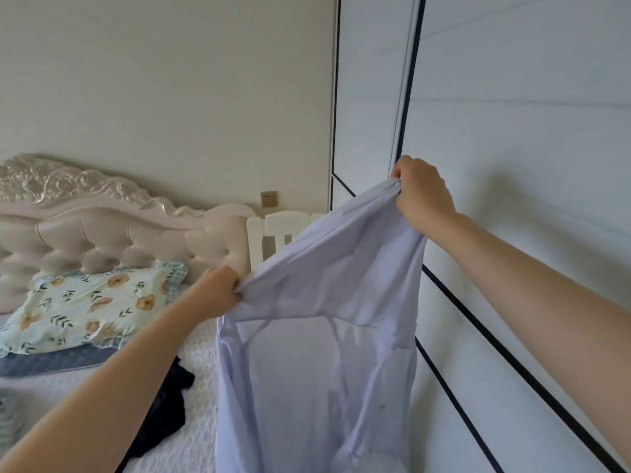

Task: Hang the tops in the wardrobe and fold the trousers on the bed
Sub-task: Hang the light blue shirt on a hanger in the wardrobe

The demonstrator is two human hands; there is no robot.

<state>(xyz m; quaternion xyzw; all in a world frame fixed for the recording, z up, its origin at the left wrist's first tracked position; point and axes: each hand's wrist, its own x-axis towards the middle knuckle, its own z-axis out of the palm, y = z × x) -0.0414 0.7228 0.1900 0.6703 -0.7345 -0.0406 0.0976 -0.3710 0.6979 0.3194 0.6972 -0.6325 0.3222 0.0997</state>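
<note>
Two hands, the left hand and right hand; one lilac top; one dark garment, possibly trousers; one floral pillow; one wall socket.

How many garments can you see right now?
2: a pale lilac garment held up by left hand and right hand; a dark garment crumpled on the bed. More may hide behind the lilac one.

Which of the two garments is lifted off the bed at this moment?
The pale lilac thin garment: the left hand and right hand grip its top edge. The black garment lies crumpled on the white bed.
</note>
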